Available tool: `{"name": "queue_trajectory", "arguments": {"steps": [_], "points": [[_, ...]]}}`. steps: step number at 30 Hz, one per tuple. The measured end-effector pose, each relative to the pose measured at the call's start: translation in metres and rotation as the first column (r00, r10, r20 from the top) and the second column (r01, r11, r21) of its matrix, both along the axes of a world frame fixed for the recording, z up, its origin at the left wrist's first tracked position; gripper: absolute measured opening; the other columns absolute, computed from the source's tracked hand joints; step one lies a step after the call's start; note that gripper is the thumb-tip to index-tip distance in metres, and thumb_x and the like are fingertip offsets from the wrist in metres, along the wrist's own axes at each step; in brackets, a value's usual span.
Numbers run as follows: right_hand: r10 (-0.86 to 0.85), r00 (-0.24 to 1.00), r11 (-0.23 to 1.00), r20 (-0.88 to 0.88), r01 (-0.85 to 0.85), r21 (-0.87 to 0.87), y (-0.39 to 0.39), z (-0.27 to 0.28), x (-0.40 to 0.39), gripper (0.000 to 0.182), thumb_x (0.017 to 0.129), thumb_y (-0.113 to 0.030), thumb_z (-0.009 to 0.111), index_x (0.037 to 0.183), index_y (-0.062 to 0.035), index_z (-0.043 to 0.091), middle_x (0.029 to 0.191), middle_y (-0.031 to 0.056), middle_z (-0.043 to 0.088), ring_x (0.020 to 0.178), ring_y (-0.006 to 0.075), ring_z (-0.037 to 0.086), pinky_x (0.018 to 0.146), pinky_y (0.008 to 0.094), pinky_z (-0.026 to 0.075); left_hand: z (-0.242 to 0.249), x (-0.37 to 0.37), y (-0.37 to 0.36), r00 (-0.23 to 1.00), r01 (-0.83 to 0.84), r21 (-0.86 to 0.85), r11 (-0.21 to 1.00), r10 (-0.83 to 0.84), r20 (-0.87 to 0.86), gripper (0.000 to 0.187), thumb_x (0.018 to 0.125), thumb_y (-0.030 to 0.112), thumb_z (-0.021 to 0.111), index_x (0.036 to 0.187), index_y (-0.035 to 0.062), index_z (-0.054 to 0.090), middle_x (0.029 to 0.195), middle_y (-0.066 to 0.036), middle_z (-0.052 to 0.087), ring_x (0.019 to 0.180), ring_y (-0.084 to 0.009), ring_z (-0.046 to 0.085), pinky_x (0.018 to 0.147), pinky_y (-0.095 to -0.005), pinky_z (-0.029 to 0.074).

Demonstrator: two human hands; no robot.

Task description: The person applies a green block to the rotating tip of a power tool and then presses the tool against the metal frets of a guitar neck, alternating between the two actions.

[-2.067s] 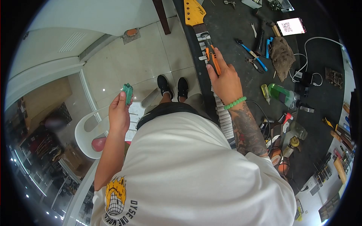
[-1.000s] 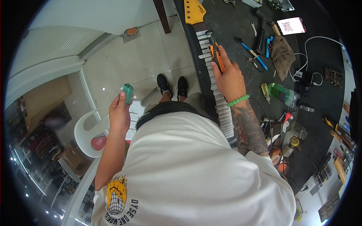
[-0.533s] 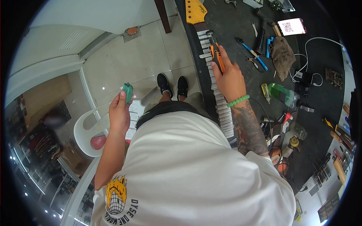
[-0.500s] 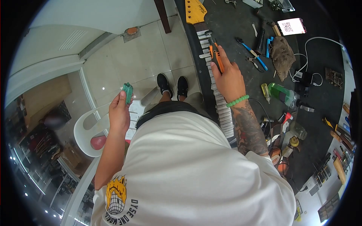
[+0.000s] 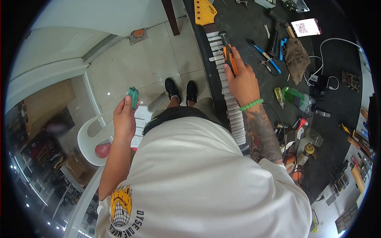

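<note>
My left hand (image 5: 124,119), out over the floor, pinches a green lumpy piece (image 5: 133,97) between thumb and fingers. On the workbench, my right hand (image 5: 243,82) has thumb and index finger along either side of the orange-and-black handle of a small hammer (image 5: 229,53). The hammer's dark head lies over the guitar neck. That neck runs along the bench edge, its fretboard (image 5: 234,115) covered in silvery strips between the frets. At its far end is the yellow headstock (image 5: 205,12).
Blue-handled pliers (image 5: 265,56), a brown cloth (image 5: 297,60), a lit phone (image 5: 306,27) and a green bottle (image 5: 297,99) lie on the bench. A white cable (image 5: 322,59) curls at the right. A white chair (image 5: 89,139) stands to my left.
The hammer has turned slightly, its head shifting right, and my right hand has moved a little right and down. My left hand has barely moved.
</note>
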State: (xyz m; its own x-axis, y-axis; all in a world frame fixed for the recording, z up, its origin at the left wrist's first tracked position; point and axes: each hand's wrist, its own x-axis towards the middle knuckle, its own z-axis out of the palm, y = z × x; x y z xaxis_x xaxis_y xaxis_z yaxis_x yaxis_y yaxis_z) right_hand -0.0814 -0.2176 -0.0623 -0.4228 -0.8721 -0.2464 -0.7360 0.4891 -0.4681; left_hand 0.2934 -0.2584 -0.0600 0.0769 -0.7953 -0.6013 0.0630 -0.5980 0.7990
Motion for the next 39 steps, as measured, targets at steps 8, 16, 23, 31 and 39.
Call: {"name": "queue_trajectory", "arguments": {"steps": [8,16,23,31,39], "points": [[0.013,1.0,1.0,0.009,-0.013,-0.014,-0.001,0.0,0.004,0.065,0.099,-0.037,0.064,0.159,-0.0302,0.039,0.097,0.0235,0.065,0.085,0.0438,0.072,0.073,0.0509,0.06,-0.003,0.001,0.0,1.0,0.012,0.002,1.0,-0.012,-0.008,0.046,0.105,0.032,0.064,0.128,-0.0074,0.062,0.115,-0.01,0.069,0.102,-0.0173,0.062,0.095,-0.0331,0.049],[0.06,0.998,0.998,0.009,-0.06,-0.027,-0.001,0.0,0.024,0.064,0.099,-0.037,0.065,0.158,-0.0301,0.041,0.092,0.0219,0.066,0.084,0.043,0.071,0.075,0.0504,0.059,-0.002,-0.002,0.001,0.999,-0.04,0.01,0.999,0.04,0.004,0.045,0.105,0.031,0.064,0.128,-0.0076,0.062,0.116,-0.011,0.069,0.103,-0.0179,0.062,0.095,-0.0323,0.049],[0.063,0.998,0.998,0.023,-0.063,0.005,-0.003,0.002,0.029,0.064,0.099,-0.036,0.065,0.158,-0.0302,0.042,0.093,0.0224,0.066,0.086,0.0437,0.071,0.076,0.0507,0.059,0.0,-0.002,0.001,1.0,-0.003,0.001,1.0,0.003,-0.013,0.045,0.105,0.032,0.064,0.128,-0.0072,0.062,0.115,-0.011,0.069,0.103,-0.0179,0.063,0.095,-0.0327,0.049],[0.002,1.0,1.0,-0.026,-0.002,-0.015,-0.002,-0.001,0.0,0.065,0.099,-0.037,0.065,0.158,-0.03,0.04,0.1,0.0243,0.066,0.087,0.0438,0.072,0.074,0.0509,0.06,-0.004,-0.001,0.001,1.0,-0.013,0.001,1.0,0.013,-0.022,0.043,0.105,0.031,0.064,0.126,-0.0058,0.064,0.114,-0.01,0.07,0.103,-0.0174,0.063,0.096,-0.032,0.049],[0.013,1.0,1.0,-0.007,-0.013,-0.009,0.0,0.0,0.006,0.065,0.099,-0.037,0.065,0.158,-0.0302,0.04,0.099,0.0238,0.066,0.086,0.0435,0.073,0.074,0.0502,0.061,-0.003,-0.002,0.0,1.0,-0.001,0.013,1.0,0.002,-0.019,0.044,0.105,0.032,0.064,0.127,-0.0057,0.064,0.114,-0.009,0.07,0.103,-0.0173,0.063,0.096,-0.0322,0.049]]}}
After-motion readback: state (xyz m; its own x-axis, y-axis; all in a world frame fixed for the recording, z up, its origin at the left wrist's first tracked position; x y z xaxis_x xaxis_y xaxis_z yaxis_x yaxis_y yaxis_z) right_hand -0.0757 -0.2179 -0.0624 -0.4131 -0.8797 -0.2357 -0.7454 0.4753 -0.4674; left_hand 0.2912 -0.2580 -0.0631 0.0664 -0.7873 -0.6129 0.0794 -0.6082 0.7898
